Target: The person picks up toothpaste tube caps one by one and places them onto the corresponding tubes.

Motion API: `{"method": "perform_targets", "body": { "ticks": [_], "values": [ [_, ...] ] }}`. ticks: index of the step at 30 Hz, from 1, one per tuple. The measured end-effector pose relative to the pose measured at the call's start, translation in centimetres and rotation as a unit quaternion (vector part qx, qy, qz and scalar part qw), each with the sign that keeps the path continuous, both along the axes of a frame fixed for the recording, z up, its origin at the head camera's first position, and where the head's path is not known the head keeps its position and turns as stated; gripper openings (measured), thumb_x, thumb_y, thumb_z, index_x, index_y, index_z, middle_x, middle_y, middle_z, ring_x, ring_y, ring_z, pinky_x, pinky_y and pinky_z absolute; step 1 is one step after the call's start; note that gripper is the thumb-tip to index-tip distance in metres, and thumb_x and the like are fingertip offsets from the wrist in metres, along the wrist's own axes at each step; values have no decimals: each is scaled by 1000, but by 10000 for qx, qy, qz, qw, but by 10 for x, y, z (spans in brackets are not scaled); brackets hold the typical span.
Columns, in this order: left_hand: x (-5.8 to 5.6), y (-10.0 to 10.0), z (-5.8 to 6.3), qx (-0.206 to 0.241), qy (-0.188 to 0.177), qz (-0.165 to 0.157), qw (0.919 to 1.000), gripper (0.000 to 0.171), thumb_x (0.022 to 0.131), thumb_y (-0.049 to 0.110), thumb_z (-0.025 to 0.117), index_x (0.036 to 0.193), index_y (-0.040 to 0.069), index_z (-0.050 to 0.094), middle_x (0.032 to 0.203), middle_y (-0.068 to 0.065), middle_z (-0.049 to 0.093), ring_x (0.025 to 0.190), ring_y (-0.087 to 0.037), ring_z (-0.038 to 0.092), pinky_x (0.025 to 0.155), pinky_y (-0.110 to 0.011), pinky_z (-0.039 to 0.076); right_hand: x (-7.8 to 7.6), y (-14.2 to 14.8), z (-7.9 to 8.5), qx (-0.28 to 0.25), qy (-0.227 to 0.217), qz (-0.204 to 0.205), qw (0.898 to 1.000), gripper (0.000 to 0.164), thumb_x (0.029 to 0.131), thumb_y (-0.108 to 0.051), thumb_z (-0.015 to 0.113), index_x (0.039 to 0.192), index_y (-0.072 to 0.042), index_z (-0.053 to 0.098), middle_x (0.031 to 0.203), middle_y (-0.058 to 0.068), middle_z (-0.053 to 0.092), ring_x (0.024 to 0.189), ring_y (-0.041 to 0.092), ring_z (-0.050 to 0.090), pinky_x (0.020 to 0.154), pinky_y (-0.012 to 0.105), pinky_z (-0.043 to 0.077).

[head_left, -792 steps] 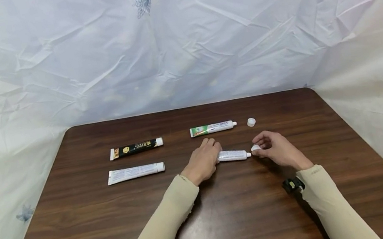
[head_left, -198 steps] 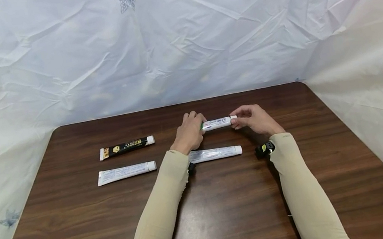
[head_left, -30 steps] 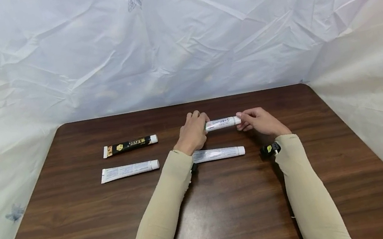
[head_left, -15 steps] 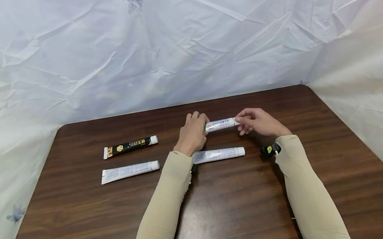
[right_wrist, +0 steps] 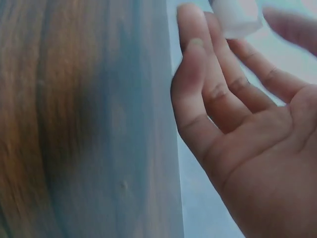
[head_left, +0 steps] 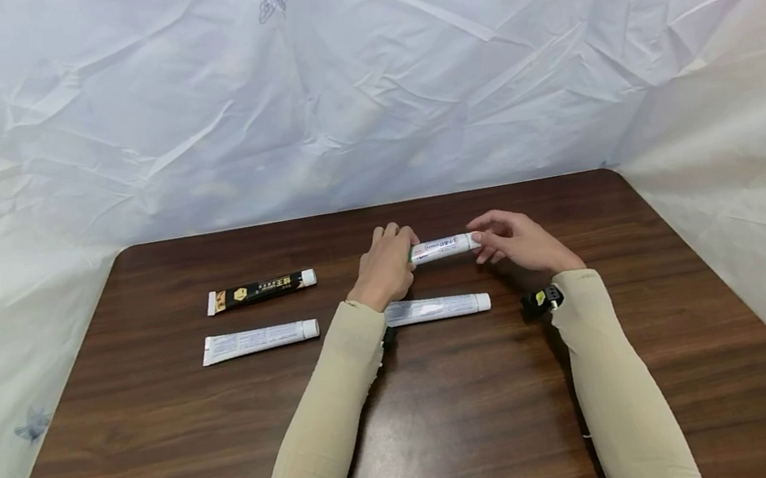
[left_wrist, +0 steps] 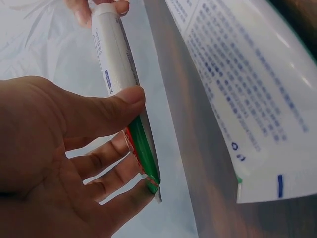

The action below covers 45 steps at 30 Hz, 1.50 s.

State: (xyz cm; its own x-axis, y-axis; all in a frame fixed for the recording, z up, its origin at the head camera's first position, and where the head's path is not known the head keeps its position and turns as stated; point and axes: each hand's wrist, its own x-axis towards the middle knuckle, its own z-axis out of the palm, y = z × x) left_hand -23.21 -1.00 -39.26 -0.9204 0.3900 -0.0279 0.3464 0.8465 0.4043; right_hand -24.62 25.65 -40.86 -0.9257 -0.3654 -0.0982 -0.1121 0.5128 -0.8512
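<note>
My left hand [head_left: 385, 266] holds a white toothpaste tube [head_left: 439, 248] with a green and red tail end, its thumb across the tube and fingers beneath it in the left wrist view. At the tube's other end sits a white cap [right_wrist: 235, 17]. My right hand [head_left: 522, 241] has its thumb and fingers around this cap, the thumb blurred in the right wrist view. A second white toothpaste tube [head_left: 436, 308], capped, lies just nearer, partly hidden by my left wrist; its printed back looms large in the left wrist view.
On the left of the brown wooden table [head_left: 159, 446] lie a black toothpaste tube [head_left: 261, 291] and, nearer, a white toothpaste tube [head_left: 260, 341], both capped and pointing right. A wrinkled white sheet [head_left: 361, 107] hangs behind the table and along its sides.
Earliest, both right-hand tubes were uncapped, with one cap lying loose and the other in my right fingers; now both are capped. Over the last second my right fingers shift around the cap.
</note>
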Motion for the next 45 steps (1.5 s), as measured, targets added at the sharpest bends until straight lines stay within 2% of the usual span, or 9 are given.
{"method": "perform_targets", "body": {
  "ticks": [5, 14, 21, 24, 29, 34, 40, 42, 45],
  "values": [
    [0, 1, 0, 15, 7, -1, 10000, 32, 103, 13, 60, 135, 14, 56, 132, -7, 53, 120, -25, 46, 76, -38, 50, 0, 3, 0, -7, 75, 156, 9999, 32, 105, -22, 60, 133, -7, 60, 115, 24, 71, 99, 32, 73, 86, 45, 60],
    [0, 2, -2, -85, 14, -14, 10000, 32, 103, 15, 60, 135, 15, 55, 133, -6, 52, 122, -25, 45, 78, -38, 50, 1, 1, -2, 112, 46, -40, 9999, 38, 107, -31, 55, 130, -1, 62, 117, 25, 69, 106, 35, 71, 89, 43, 60],
    [1, 2, -1, -58, 24, -45, 10000, 32, 103, 14, 59, 135, 14, 55, 133, -7, 52, 120, -25, 46, 76, -38, 49, 1, 1, -3, -103, 104, -42, 9999, 38, 109, -32, 50, 133, -4, 59, 113, 26, 70, 99, 35, 73, 86, 40, 60],
    [1, 1, -2, -64, 5, -35, 10000, 32, 103, 14, 59, 135, 14, 55, 134, -6, 52, 121, -25, 45, 78, -39, 50, 1, 2, -3, -70, 102, -10, 9999, 34, 108, -30, 54, 133, -7, 58, 114, 24, 70, 99, 33, 73, 85, 40, 60],
    [1, 1, -1, 13, 0, -32, 10000, 32, 103, 14, 59, 135, 14, 55, 134, -6, 52, 121, -25, 45, 80, -41, 50, 2, 4, -2, 76, 65, 75, 9999, 34, 106, -25, 58, 133, -4, 59, 117, 23, 70, 103, 30, 71, 88, 42, 60],
    [2, 0, 0, 85, -26, -61, 9999, 32, 103, 14, 59, 135, 14, 55, 134, -7, 52, 121, -25, 45, 78, -40, 48, 2, 4, -2, 135, -89, -13, 9999, 39, 108, -33, 51, 125, 0, 63, 110, 25, 70, 102, 33, 71, 90, 43, 59],
    [2, 0, 1, 123, 21, -71, 9999, 33, 103, 15, 60, 136, 14, 55, 135, -6, 52, 122, -25, 45, 77, -39, 49, 2, 1, -2, 221, -111, -178, 9995, 59, 107, -51, 45, 108, 3, 67, 107, 22, 72, 100, 32, 73, 89, 41, 59],
    [2, 0, 1, 127, 38, -60, 9999, 32, 103, 15, 60, 135, 14, 55, 134, -6, 52, 121, -25, 45, 78, -39, 50, 2, 1, -1, 149, -74, -230, 9996, 55, 107, -50, 47, 117, 1, 67, 109, 22, 72, 101, 31, 73, 89, 41, 60],
    [2, 0, 1, 95, 49, -65, 9999, 32, 103, 14, 60, 135, 14, 55, 131, -6, 53, 120, -24, 46, 77, -39, 49, 2, 2, -1, 20, 19, -162, 9999, 44, 106, -38, 56, 131, -3, 62, 114, 21, 71, 103, 31, 73, 88, 41, 60]
  ]
}}
